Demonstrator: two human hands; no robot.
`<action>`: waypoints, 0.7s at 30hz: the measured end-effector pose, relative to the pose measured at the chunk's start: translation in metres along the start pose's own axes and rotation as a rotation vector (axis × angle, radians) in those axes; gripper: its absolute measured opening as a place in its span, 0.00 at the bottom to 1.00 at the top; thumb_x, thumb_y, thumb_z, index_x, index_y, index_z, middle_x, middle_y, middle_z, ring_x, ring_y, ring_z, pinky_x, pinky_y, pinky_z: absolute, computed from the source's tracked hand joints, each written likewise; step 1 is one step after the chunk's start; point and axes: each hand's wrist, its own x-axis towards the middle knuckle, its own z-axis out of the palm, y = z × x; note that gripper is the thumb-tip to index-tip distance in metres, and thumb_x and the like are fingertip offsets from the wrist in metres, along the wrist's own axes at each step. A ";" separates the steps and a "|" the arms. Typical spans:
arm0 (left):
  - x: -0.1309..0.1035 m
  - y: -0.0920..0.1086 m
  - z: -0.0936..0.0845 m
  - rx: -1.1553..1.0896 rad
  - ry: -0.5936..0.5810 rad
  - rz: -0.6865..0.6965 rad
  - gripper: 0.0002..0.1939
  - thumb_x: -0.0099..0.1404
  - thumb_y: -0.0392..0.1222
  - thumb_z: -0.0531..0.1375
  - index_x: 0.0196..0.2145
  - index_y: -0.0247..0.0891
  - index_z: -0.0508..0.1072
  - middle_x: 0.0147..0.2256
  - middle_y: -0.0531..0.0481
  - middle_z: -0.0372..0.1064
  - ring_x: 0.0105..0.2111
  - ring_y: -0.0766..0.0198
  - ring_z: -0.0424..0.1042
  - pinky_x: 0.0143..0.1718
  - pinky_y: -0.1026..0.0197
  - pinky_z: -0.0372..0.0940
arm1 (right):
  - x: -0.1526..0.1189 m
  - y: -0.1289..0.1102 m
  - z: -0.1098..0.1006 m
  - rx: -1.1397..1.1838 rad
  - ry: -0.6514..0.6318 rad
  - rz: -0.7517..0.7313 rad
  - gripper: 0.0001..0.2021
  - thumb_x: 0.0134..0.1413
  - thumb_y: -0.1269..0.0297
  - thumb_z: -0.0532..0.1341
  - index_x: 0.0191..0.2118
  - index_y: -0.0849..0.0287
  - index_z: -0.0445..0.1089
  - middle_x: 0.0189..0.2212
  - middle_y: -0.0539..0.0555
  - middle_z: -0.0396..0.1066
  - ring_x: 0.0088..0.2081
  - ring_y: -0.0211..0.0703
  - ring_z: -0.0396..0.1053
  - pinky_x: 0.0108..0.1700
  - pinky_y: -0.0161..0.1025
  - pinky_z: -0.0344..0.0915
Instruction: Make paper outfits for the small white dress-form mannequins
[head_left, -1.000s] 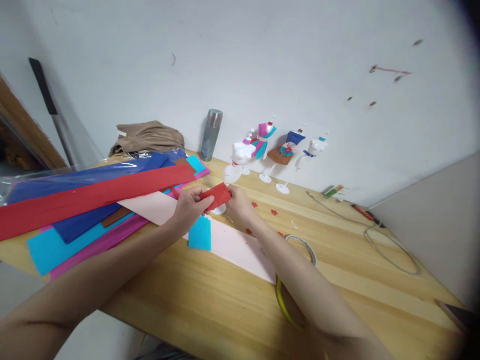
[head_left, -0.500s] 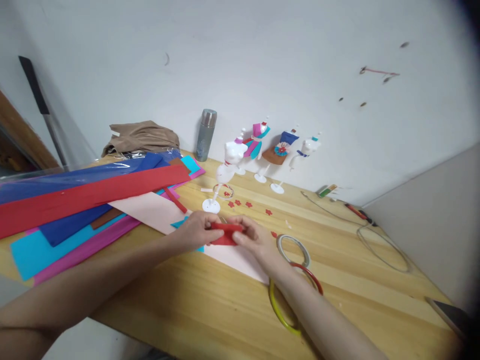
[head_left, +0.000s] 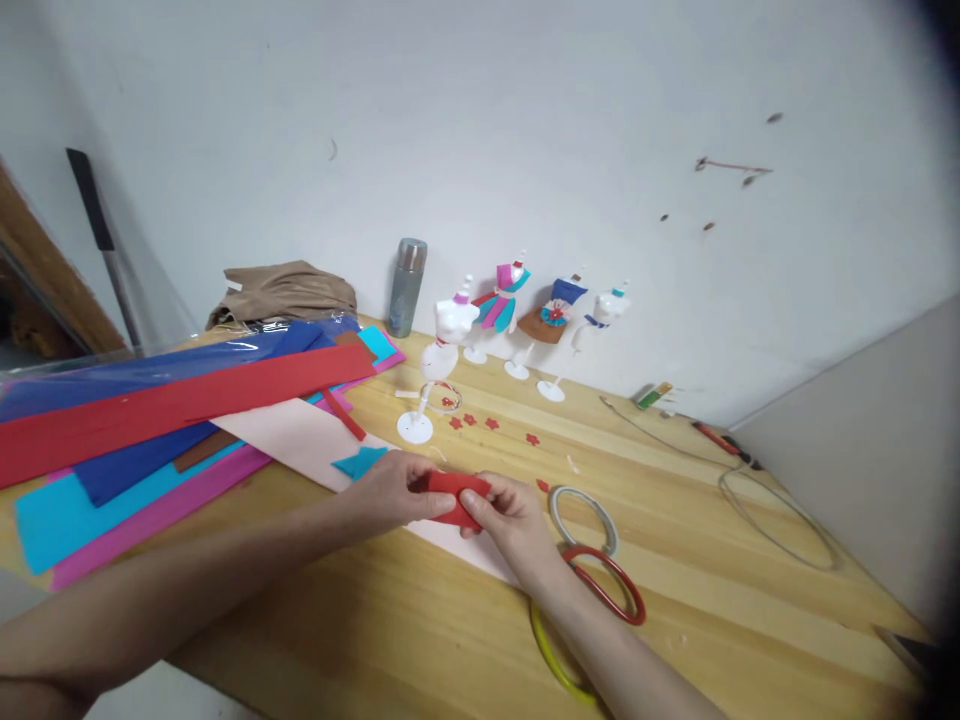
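Observation:
A small piece of red crepe paper (head_left: 459, 492) is pinched between my two hands above the table. My left hand (head_left: 405, 490) grips its left end with thumb and fingers. On the other end, my right hand (head_left: 501, 508) presses its thumb across the red surface. Beneath them lies a pale pink sheet (head_left: 296, 440), with a turquoise scrap (head_left: 361, 461) just left of my hands. A white mini dress form (head_left: 454, 320) with a pink neck band stands behind them. Several small red paper flowers (head_left: 492, 424) lie beyond my right hand.
Coloured sheets, a long red strip (head_left: 187, 405) among them, cover the table's left. Rolls of tape, one white (head_left: 555, 510), one red (head_left: 641, 600) and one yellow (head_left: 547, 650), lie by my right forearm. A flask (head_left: 406, 290) and dressed mini forms (head_left: 553, 318) stand along the wall.
The red crepe paper has tilted, its right side dropping, and my right thumb has moved inward over it. Both hands sit slightly lower in view; the camera view has shifted too.

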 end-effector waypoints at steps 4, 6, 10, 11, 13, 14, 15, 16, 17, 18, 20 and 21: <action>0.001 -0.001 -0.002 -0.013 -0.008 -0.049 0.14 0.52 0.50 0.59 0.24 0.34 0.70 0.18 0.55 0.62 0.19 0.70 0.60 0.22 0.66 0.56 | 0.000 0.002 0.001 -0.029 0.012 -0.007 0.23 0.45 0.41 0.67 0.22 0.60 0.70 0.15 0.50 0.69 0.19 0.35 0.63 0.25 0.33 0.57; 0.001 -0.001 -0.002 -0.003 -0.011 -0.048 0.15 0.53 0.51 0.58 0.20 0.35 0.67 0.17 0.55 0.62 0.19 0.71 0.61 0.22 0.67 0.56 | 0.000 0.000 0.002 -0.039 0.035 -0.011 0.23 0.44 0.41 0.67 0.23 0.60 0.71 0.14 0.49 0.68 0.18 0.35 0.63 0.24 0.33 0.58; -0.001 0.001 -0.002 0.015 0.012 -0.043 0.19 0.56 0.54 0.57 0.21 0.34 0.68 0.17 0.53 0.63 0.18 0.70 0.62 0.22 0.66 0.57 | 0.000 -0.006 0.004 -0.030 0.040 -0.013 0.24 0.44 0.38 0.65 0.23 0.59 0.70 0.14 0.48 0.66 0.17 0.35 0.61 0.23 0.34 0.59; -0.001 0.002 -0.001 -0.009 0.019 -0.037 0.19 0.56 0.55 0.57 0.23 0.34 0.70 0.18 0.53 0.64 0.18 0.70 0.63 0.22 0.66 0.58 | -0.001 -0.006 0.005 -0.026 0.041 -0.015 0.25 0.44 0.38 0.65 0.22 0.58 0.69 0.13 0.48 0.65 0.17 0.35 0.60 0.23 0.34 0.59; -0.002 0.004 0.000 -0.072 0.020 -0.027 0.18 0.54 0.53 0.60 0.30 0.33 0.72 0.20 0.53 0.66 0.20 0.69 0.65 0.22 0.66 0.60 | -0.002 -0.006 0.008 -0.022 0.041 -0.020 0.24 0.44 0.38 0.66 0.21 0.58 0.68 0.14 0.48 0.64 0.17 0.34 0.59 0.22 0.34 0.59; -0.003 0.005 0.001 -0.090 0.017 -0.026 0.18 0.53 0.52 0.61 0.33 0.33 0.73 0.21 0.54 0.66 0.21 0.68 0.65 0.23 0.66 0.60 | -0.002 -0.005 0.008 -0.022 0.033 -0.024 0.24 0.44 0.39 0.66 0.22 0.57 0.68 0.14 0.47 0.64 0.17 0.35 0.59 0.22 0.34 0.59; -0.003 0.006 0.001 -0.091 0.016 -0.028 0.17 0.52 0.50 0.62 0.33 0.32 0.73 0.21 0.54 0.66 0.21 0.69 0.65 0.23 0.66 0.60 | -0.002 -0.005 0.008 -0.026 0.018 -0.030 0.23 0.45 0.40 0.66 0.22 0.57 0.69 0.14 0.48 0.64 0.17 0.35 0.59 0.22 0.34 0.59; -0.003 0.006 0.002 -0.075 0.019 -0.028 0.15 0.52 0.48 0.61 0.32 0.32 0.73 0.20 0.54 0.66 0.20 0.69 0.64 0.23 0.66 0.60 | -0.002 -0.005 0.006 -0.039 -0.006 -0.038 0.22 0.47 0.42 0.65 0.22 0.57 0.69 0.15 0.48 0.64 0.18 0.35 0.60 0.23 0.34 0.59; -0.004 0.006 0.002 -0.049 0.023 -0.026 0.13 0.53 0.47 0.61 0.30 0.32 0.73 0.19 0.54 0.65 0.20 0.69 0.63 0.23 0.66 0.59 | -0.001 -0.007 0.003 -0.062 -0.030 -0.050 0.21 0.48 0.43 0.65 0.23 0.58 0.69 0.15 0.48 0.65 0.18 0.35 0.60 0.23 0.34 0.59; -0.004 0.005 0.003 -0.021 0.021 -0.020 0.12 0.54 0.46 0.60 0.28 0.32 0.72 0.18 0.54 0.64 0.20 0.69 0.63 0.23 0.66 0.58 | 0.000 -0.011 -0.003 -0.099 -0.045 -0.067 0.20 0.49 0.45 0.65 0.23 0.58 0.70 0.15 0.49 0.66 0.19 0.36 0.61 0.24 0.35 0.59; -0.006 0.004 0.004 0.036 -0.008 -0.003 0.10 0.55 0.44 0.58 0.25 0.33 0.70 0.19 0.53 0.64 0.20 0.68 0.63 0.23 0.66 0.57 | 0.003 -0.024 -0.023 -0.223 -0.023 -0.108 0.16 0.50 0.49 0.65 0.24 0.58 0.71 0.18 0.50 0.69 0.21 0.37 0.63 0.25 0.35 0.59; -0.007 0.004 0.004 0.063 -0.041 0.007 0.10 0.55 0.44 0.58 0.25 0.33 0.69 0.19 0.52 0.64 0.21 0.68 0.63 0.23 0.66 0.57 | 0.004 -0.032 -0.036 -0.316 0.027 -0.128 0.14 0.49 0.51 0.65 0.25 0.58 0.72 0.21 0.51 0.71 0.23 0.38 0.65 0.27 0.36 0.60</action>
